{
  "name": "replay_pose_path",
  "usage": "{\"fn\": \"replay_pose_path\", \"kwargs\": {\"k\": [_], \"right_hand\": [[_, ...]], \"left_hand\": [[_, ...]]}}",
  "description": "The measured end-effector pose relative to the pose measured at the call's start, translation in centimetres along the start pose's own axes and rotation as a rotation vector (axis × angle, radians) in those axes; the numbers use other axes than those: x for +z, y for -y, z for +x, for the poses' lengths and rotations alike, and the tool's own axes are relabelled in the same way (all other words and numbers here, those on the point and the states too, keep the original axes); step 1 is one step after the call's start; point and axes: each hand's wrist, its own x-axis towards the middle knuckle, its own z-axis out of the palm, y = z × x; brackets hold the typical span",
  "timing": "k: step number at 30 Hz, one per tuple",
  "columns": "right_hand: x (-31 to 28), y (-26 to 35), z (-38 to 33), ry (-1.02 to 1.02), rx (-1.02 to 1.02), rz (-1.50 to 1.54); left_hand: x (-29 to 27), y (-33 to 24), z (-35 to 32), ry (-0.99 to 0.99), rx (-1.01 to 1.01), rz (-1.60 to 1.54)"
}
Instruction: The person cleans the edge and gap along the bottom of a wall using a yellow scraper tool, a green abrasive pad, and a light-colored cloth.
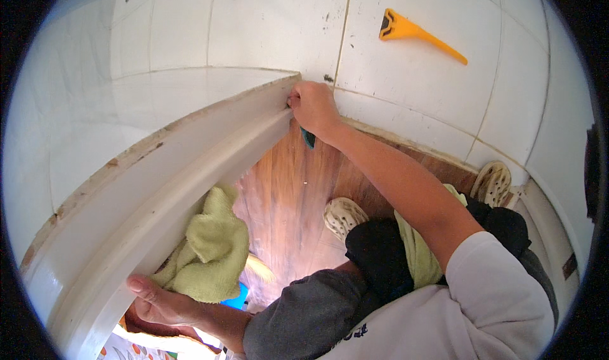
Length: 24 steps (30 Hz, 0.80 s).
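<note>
At the far end of the white door frame (209,147), my right hand (315,111) is closed in the corner where the frame meets the tiled wall. A dark teal piece (307,138), like a scouring pad, sticks out below its fingers; the rest is hidden. Lower left, my left hand (155,301) grips the near edge of the same frame, its thumb laid against it and its fingers curled, partly hidden. A light green towel (212,255) hangs bunched beside the frame, touching my left wrist. Brownish residue (114,163) runs along the frame's outer edge.
An orange scraper (419,35) with a black end lies on the white tiles (412,93). Below is a brown wood-look floor (288,189). My perforated clogs (344,216) rest there. Another green cloth (419,252) lies across my lap. Something blue (238,296) shows past the towel.
</note>
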Motion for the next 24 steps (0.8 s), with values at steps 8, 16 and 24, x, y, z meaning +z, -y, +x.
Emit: {"fn": "replay_pose_path", "kwargs": {"k": [8, 16, 24], "right_hand": [[-11.8, 3.4, -0.3, 0.558, -0.312, -0.569], [-14.3, 4.5, -3.4, 0.918, -0.34, -0.116], [-6.4, 5.4, -7.4, 0.471, 0.316, 1.054]], "left_hand": [[-2.8, -2.2, 0.9, 0.73, -0.021, -0.045], [2.5, -2.9, -2.5, 1.165, -0.116, -0.359], [6.5, 2.5, -7.4, 1.128, -1.285, -0.807]]}}
